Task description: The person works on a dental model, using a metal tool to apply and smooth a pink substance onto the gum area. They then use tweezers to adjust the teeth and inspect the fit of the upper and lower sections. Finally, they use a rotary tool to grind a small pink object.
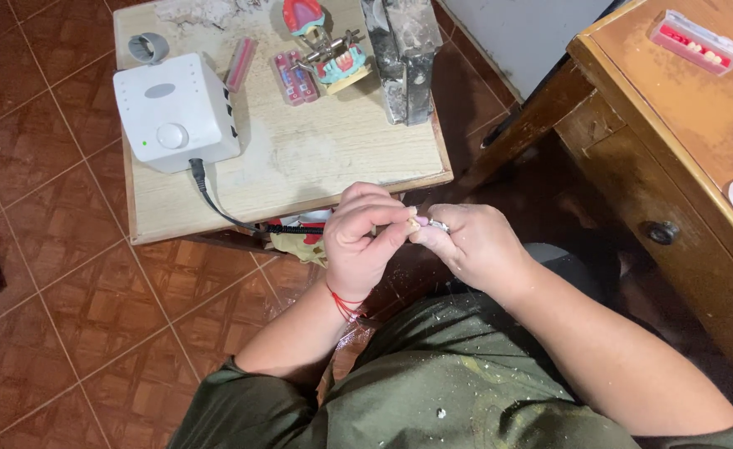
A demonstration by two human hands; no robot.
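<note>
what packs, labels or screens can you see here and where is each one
Clear flat pack of small red and white pieces, on the pale table beside the dental model.
Pink strip pack, right of the white control box.
Clear tray of tooth rows, on the brown wooden desk, upper right.
No screens.

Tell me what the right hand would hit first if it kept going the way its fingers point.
The right hand points toward the left hand. It would meet the small pale piece pinched between both hands, then the left hand's fingertips. They already seem to touch, though depth is hard to judge.
</note>
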